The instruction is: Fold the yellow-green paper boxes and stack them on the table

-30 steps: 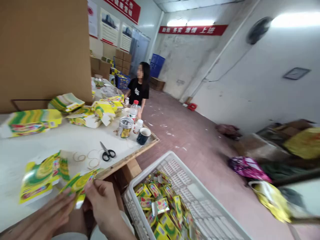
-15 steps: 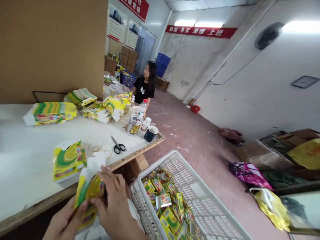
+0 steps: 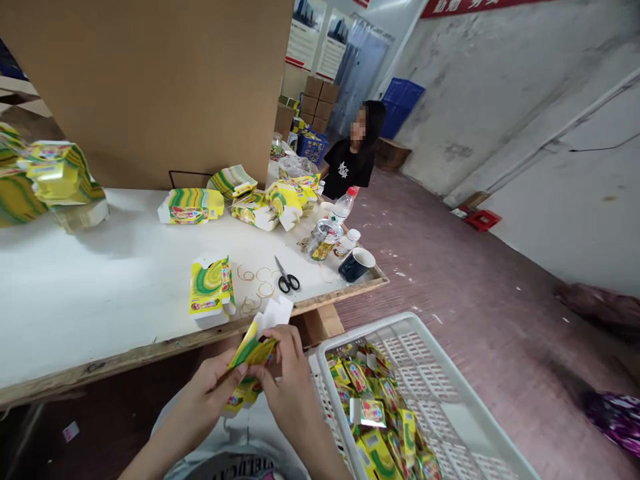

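Between my hands is a yellow and green cardboard box (image 3: 249,349), partly folded, its white end flaps standing up at the top. My left hand (image 3: 217,380) grips its left side with the thumb on the front. My right hand (image 3: 287,370) pinches its right side, fingers over the upper edge. The box is held just in front of the table edge, above my lap. On the table behind it stands another yellow-green box (image 3: 210,288), apart from my hands. To the right of my hands, a white plastic basket (image 3: 415,327) holds many small yellow packets (image 3: 380,427).
Black-handled scissors (image 3: 288,280) and several rubber bands (image 3: 264,283) lie on the white table (image 3: 135,280). A dark mug (image 3: 356,265), a jar (image 3: 323,240) and bottles stand at its right corner. More flattened boxes (image 3: 193,205) lie farther back. A person (image 3: 353,157) sits beyond.
The view has swung left, so the table and basket sit farther right in the picture. Both hands still hold the box, which has tilted somewhat to the right.
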A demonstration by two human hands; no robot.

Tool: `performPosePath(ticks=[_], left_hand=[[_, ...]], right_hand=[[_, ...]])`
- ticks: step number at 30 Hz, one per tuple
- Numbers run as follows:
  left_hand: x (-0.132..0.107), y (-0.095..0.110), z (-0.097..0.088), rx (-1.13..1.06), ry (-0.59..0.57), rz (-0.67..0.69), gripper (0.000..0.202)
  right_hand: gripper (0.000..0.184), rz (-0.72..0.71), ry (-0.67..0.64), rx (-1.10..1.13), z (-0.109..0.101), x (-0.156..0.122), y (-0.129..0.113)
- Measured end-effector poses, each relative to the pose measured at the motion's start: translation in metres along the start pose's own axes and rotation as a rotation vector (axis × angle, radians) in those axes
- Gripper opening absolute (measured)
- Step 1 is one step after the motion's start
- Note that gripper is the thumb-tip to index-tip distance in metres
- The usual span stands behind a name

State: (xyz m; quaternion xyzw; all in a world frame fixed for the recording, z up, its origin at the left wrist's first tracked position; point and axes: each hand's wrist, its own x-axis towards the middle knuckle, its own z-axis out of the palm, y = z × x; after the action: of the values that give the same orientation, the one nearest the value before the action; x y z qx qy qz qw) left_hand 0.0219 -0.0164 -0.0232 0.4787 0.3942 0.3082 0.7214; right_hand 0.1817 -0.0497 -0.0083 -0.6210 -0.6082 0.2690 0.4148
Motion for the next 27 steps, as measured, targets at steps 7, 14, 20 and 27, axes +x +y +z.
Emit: performPosePath(ticks=[7,14,20,27], left_hand=[[0.002,-0.007,0.001,-0.413,0.121,-0.358,0.053],[0.014,-0.006,0.014,-0.41,0.131,-0.126,0.044],[0.023,-0.01,0.02,-0.102,0.131,0.082,0.045],[0.02,-0.007,0.013,0.022,0.082,0.18,0.067]], right_hand=[[0.025,0.011,-0.053,0.07,-0.007,0.002,0.004],[0.045,-0.058,0.155,0.156,-0.007,0.003,0.009],[0.025,0.147,0.095,0.304,0.005,-0.004,0.029],[0.031,0.126,0.091,0.435,-0.007,0.001,0.035]])
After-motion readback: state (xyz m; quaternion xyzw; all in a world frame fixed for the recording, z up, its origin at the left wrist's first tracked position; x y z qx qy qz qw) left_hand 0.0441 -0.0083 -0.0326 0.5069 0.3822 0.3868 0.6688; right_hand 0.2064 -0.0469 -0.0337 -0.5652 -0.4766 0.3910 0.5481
